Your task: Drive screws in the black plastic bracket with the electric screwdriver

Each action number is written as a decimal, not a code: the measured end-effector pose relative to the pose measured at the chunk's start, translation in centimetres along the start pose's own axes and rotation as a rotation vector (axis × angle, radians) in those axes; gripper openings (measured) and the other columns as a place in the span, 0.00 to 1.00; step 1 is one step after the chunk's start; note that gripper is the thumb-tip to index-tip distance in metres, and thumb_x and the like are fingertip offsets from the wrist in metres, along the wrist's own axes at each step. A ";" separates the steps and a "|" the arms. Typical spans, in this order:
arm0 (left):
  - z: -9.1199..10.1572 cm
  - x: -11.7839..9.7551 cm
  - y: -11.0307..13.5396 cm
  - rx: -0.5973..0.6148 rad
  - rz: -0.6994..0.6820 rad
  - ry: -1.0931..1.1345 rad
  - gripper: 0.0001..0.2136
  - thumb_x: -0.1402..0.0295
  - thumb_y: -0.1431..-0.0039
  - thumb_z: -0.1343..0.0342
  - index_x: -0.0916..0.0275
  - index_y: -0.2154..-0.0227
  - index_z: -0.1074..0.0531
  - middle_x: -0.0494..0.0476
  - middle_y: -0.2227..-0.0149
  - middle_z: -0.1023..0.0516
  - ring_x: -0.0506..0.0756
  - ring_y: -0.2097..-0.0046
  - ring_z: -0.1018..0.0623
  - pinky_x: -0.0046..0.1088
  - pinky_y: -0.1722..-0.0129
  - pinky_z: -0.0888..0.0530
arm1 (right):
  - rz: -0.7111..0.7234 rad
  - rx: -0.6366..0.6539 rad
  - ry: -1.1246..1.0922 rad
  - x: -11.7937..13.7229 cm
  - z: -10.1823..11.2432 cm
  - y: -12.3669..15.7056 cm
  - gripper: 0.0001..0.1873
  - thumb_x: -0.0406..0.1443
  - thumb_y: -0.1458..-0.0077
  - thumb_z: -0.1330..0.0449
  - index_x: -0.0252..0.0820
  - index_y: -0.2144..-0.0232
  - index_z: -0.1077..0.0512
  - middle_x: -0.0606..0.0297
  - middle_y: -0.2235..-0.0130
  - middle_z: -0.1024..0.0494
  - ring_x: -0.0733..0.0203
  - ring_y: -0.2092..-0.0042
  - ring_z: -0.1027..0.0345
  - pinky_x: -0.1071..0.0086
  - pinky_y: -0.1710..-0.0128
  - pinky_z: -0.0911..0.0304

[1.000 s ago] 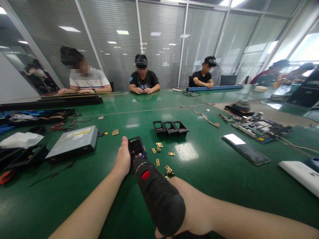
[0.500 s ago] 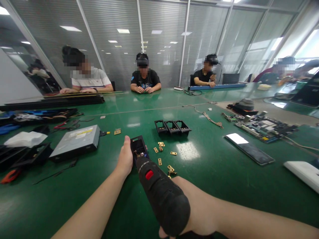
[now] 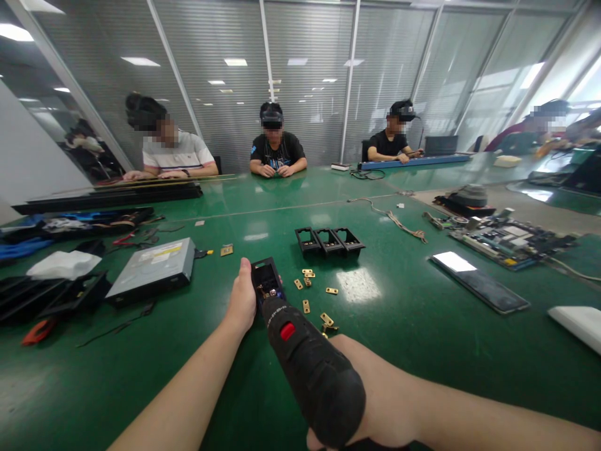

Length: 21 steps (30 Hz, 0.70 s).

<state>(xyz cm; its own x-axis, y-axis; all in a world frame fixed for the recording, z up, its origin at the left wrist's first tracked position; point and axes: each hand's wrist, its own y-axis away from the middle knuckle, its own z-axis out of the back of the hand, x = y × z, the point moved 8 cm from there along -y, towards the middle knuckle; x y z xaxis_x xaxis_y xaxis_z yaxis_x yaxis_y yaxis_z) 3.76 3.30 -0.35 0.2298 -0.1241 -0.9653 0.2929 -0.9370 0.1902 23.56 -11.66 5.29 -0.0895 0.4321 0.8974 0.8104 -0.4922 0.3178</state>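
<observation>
My left hand (image 3: pixel 244 297) grips a small black plastic housing (image 3: pixel 264 269) by its sides, its open face turned toward me. Metal parts show inside it. Wrapped around the handle of a black cordless drill (image 3: pixel 312 366) with a red switch is my right hand (image 3: pixel 364 379); the handle itself is mostly hidden. The drill's front end points into the housing, and its tip is hard to make out. Several brass plates (image 3: pixel 306 306) lie scattered to the right of the housing. Behind them stand three joined black housings (image 3: pixel 328 241) with metal bits inside.
A silver disc drive (image 3: pixel 153 266) lies on the left, near black trays (image 3: pixel 47 297) and pliers (image 3: pixel 124 240). To the right are a phone (image 3: pixel 479 282), a circuit board (image 3: pixel 511 238) and a white object (image 3: pixel 577 326). People sit along the far side of the green table (image 3: pixel 422 369).
The view has turned slightly left, so everything sits a little further right. Both hands keep their hold, with the drill still at the housing. A co-worker at the back right has lowered a hand.
</observation>
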 end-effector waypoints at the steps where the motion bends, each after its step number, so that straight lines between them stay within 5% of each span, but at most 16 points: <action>1: 0.0 0.0 0.0 0.001 -0.002 0.001 0.36 0.32 0.30 0.55 0.61 0.59 0.17 0.68 0.62 0.10 0.69 0.58 0.10 0.42 0.62 0.14 | -0.004 0.002 0.000 -0.1 0.0 0.0 0.28 0.37 0.72 0.12 0.36 0.75 0.25 0.68 0.73 0.21 0.66 0.73 0.26 0.77 0.75 0.29; 7: 0.1 0.1 -0.2 0.005 -0.019 -0.002 0.37 0.31 0.31 0.54 0.61 0.59 0.17 0.69 0.62 0.10 0.68 0.59 0.10 0.42 0.62 0.15 | -0.073 -0.034 0.057 -1.2 0.5 -0.2 0.31 0.42 0.74 0.11 0.37 0.73 0.25 0.67 0.73 0.20 0.62 0.71 0.25 0.74 0.75 0.30; 13: 0.3 0.5 -0.5 0.023 -0.021 -0.012 0.38 0.29 0.32 0.53 0.61 0.60 0.16 0.69 0.62 0.10 0.69 0.59 0.10 0.43 0.62 0.15 | 0.116 -0.086 0.233 1.3 0.5 0.1 0.25 0.33 0.70 0.15 0.40 0.78 0.29 0.73 0.75 0.24 0.68 0.72 0.33 0.76 0.73 0.41; 17: 0.4 0.5 -0.7 0.026 -0.028 -0.009 0.37 0.30 0.32 0.53 0.61 0.60 0.16 0.68 0.63 0.10 0.68 0.61 0.10 0.41 0.64 0.15 | 0.096 -0.065 0.252 1.1 0.5 0.3 0.21 0.36 0.60 0.19 0.41 0.76 0.29 0.71 0.75 0.22 0.68 0.73 0.34 0.75 0.75 0.43; 21: 0.3 0.4 -0.6 0.030 -0.028 -0.001 0.36 0.31 0.31 0.53 0.61 0.61 0.17 0.68 0.65 0.11 0.67 0.64 0.10 0.40 0.67 0.16 | 0.035 -0.062 0.250 0.2 0.6 0.2 0.25 0.39 0.65 0.17 0.42 0.76 0.30 0.73 0.76 0.24 0.67 0.73 0.33 0.74 0.75 0.42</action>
<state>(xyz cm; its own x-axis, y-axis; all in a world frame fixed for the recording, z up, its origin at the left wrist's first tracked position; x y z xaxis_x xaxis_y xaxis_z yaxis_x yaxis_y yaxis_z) 3.41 3.74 -0.94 0.2206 -0.0979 -0.9704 0.2709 -0.9496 0.1574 24.10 -11.20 5.30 -0.2084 0.2175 0.9536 0.7793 -0.5523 0.2963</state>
